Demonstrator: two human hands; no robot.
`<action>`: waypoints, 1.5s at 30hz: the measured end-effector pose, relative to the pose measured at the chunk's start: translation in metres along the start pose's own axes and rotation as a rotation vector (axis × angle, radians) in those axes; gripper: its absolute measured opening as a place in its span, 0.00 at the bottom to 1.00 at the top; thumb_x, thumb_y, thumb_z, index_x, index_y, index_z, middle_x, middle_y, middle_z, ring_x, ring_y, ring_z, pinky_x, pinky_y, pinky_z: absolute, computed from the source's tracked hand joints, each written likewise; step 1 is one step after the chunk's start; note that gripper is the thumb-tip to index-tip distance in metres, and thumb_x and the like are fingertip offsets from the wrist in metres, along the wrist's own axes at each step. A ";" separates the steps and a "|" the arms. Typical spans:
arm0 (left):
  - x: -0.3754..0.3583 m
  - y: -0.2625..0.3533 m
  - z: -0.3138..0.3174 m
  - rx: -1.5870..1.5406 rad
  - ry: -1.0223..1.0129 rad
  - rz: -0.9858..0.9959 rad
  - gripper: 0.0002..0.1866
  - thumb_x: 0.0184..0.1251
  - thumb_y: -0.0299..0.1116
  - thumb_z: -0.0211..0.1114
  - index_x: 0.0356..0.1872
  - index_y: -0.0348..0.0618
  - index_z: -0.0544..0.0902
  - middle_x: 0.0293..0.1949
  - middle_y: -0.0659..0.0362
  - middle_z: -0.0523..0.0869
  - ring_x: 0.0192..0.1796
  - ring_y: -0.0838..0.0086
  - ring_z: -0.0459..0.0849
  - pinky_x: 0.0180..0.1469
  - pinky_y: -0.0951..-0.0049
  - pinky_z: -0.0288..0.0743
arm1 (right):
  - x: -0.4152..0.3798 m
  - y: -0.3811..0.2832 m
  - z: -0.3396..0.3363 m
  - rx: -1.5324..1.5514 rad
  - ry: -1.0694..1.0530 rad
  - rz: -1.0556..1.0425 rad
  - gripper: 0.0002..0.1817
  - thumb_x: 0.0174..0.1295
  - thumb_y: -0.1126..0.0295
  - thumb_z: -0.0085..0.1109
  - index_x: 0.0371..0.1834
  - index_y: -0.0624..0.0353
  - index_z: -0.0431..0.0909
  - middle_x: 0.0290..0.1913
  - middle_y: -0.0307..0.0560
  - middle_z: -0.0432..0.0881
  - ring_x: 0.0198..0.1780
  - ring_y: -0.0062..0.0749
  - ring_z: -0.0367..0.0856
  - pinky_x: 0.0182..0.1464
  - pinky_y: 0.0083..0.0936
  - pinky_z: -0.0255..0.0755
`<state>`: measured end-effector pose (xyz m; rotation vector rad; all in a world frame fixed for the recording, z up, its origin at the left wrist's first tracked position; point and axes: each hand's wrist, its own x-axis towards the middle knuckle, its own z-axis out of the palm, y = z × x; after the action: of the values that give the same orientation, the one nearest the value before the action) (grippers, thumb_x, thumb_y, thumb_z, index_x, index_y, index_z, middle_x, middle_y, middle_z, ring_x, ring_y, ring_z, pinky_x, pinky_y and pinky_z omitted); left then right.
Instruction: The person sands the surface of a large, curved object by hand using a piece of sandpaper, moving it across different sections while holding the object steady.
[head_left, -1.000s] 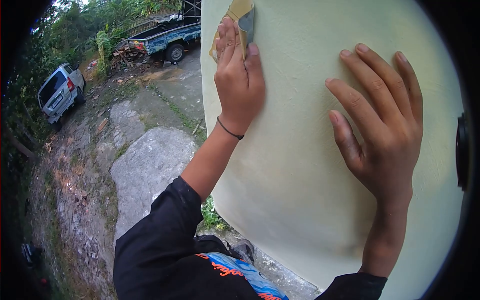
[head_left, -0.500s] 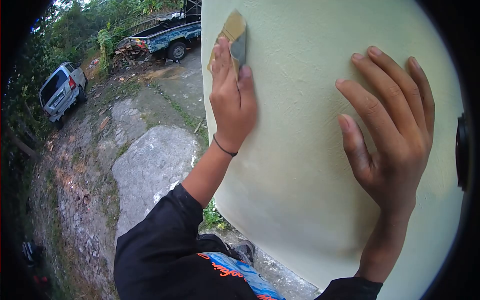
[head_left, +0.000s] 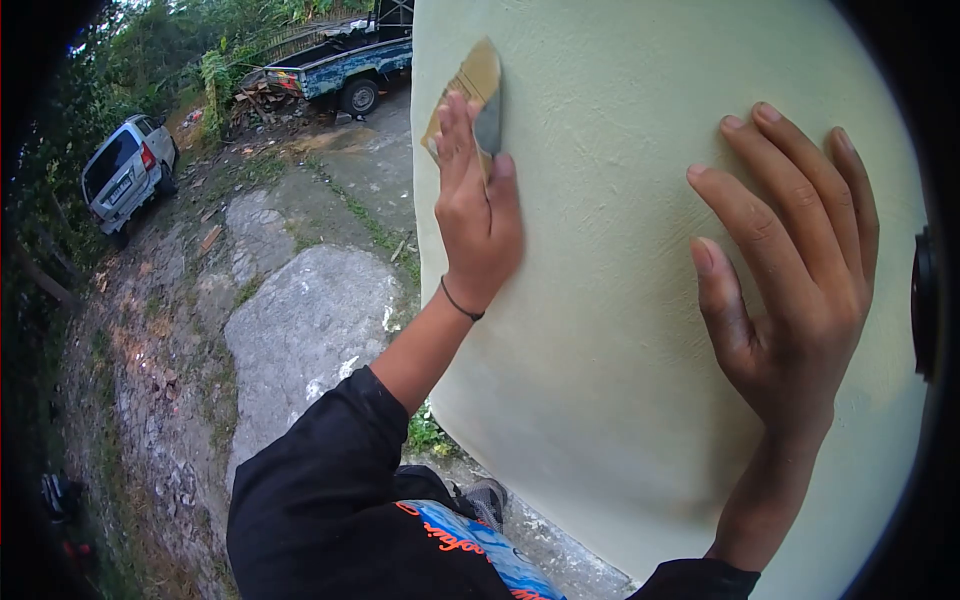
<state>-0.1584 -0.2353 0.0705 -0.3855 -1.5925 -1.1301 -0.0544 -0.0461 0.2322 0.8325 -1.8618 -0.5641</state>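
The sandpaper sheet (head_left: 478, 75) (tan, with a grey part showing) lies against the pale wall (head_left: 600, 260), near its left edge. The left hand (head_left: 478, 220) lies flat over its lower part, fingers extended, not clenched. Well apart, the right hand (head_left: 800, 270) is empty and spread at the wall (whether it touches, I cannot tell). Beyond stand a truck (head_left: 335, 76) and a car (head_left: 125, 178).

Outdoor yard | pale wall (head_left: 600, 300); parked car (head_left: 125, 172), truck (head_left: 340, 72); rough ground (head_left: 170, 350)
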 end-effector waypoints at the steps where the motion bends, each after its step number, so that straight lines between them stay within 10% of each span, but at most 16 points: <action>1: -0.021 0.006 0.004 0.029 0.020 0.122 0.25 0.70 0.28 0.49 0.66 0.25 0.63 0.72 0.41 0.58 0.76 0.51 0.50 0.74 0.54 0.42 | 0.000 -0.001 0.000 -0.001 -0.001 0.000 0.10 0.61 0.66 0.56 0.43 0.50 0.83 0.53 0.43 0.83 0.64 0.36 0.74 0.73 0.44 0.54; 4: -0.140 0.015 -0.004 0.078 -0.343 0.081 0.26 0.73 0.32 0.45 0.67 0.24 0.62 0.71 0.34 0.55 0.75 0.44 0.49 0.74 0.50 0.40 | 0.002 -0.001 -0.002 -0.005 -0.009 -0.004 0.10 0.61 0.65 0.55 0.43 0.50 0.84 0.53 0.43 0.83 0.64 0.37 0.74 0.73 0.44 0.55; 8: -0.059 -0.013 -0.012 0.131 -0.123 0.058 0.25 0.70 0.29 0.50 0.65 0.25 0.66 0.72 0.39 0.57 0.76 0.51 0.51 0.74 0.54 0.43 | 0.002 0.001 -0.003 -0.013 -0.039 -0.028 0.11 0.62 0.65 0.55 0.44 0.50 0.83 0.53 0.44 0.82 0.64 0.37 0.74 0.72 0.44 0.56; 11: -0.020 -0.022 -0.015 -0.193 -0.059 -0.326 0.24 0.72 0.29 0.48 0.65 0.24 0.65 0.72 0.40 0.57 0.76 0.52 0.51 0.74 0.56 0.44 | 0.000 0.002 -0.003 -0.029 -0.036 -0.030 0.11 0.62 0.65 0.55 0.44 0.50 0.83 0.53 0.44 0.82 0.64 0.37 0.74 0.72 0.44 0.56; 20: -0.136 -0.002 -0.010 0.089 -0.353 0.238 0.29 0.61 0.29 0.56 0.66 0.33 0.68 0.71 0.41 0.59 0.76 0.49 0.51 0.74 0.50 0.41 | 0.001 0.001 -0.004 0.009 -0.019 -0.039 0.11 0.60 0.65 0.56 0.43 0.51 0.84 0.52 0.45 0.83 0.63 0.38 0.75 0.71 0.44 0.57; 27: -0.016 0.004 0.008 -0.069 0.053 0.046 0.25 0.70 0.28 0.49 0.67 0.31 0.65 0.73 0.41 0.56 0.76 0.51 0.48 0.74 0.51 0.37 | 0.000 0.001 -0.002 0.031 0.025 -0.027 0.11 0.59 0.66 0.56 0.42 0.51 0.84 0.51 0.45 0.83 0.62 0.38 0.75 0.71 0.45 0.56; 32: -0.180 0.034 0.009 -0.012 -0.382 0.048 0.27 0.65 0.29 0.51 0.66 0.34 0.68 0.73 0.38 0.53 0.77 0.49 0.46 0.74 0.46 0.32 | -0.003 -0.002 -0.002 0.043 0.031 -0.010 0.11 0.58 0.67 0.56 0.42 0.52 0.84 0.51 0.45 0.83 0.62 0.38 0.75 0.72 0.45 0.56; 41: -0.012 0.026 0.013 0.052 0.037 0.084 0.27 0.67 0.30 0.52 0.68 0.37 0.66 0.74 0.42 0.54 0.76 0.46 0.48 0.73 0.48 0.41 | -0.004 0.000 -0.005 0.113 -0.008 -0.005 0.12 0.59 0.70 0.53 0.45 0.55 0.82 0.52 0.47 0.82 0.63 0.40 0.74 0.72 0.47 0.55; 45: -0.122 0.051 0.000 0.075 -0.378 0.086 0.25 0.67 0.28 0.52 0.65 0.30 0.68 0.70 0.35 0.58 0.75 0.46 0.52 0.74 0.50 0.43 | -0.004 -0.001 -0.004 0.085 -0.037 0.004 0.13 0.60 0.71 0.53 0.45 0.55 0.82 0.52 0.47 0.82 0.64 0.40 0.74 0.72 0.47 0.55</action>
<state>-0.0775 -0.1732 -0.0135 -0.6403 -1.9199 -0.9671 -0.0490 -0.0440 0.2310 0.8788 -1.9317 -0.5042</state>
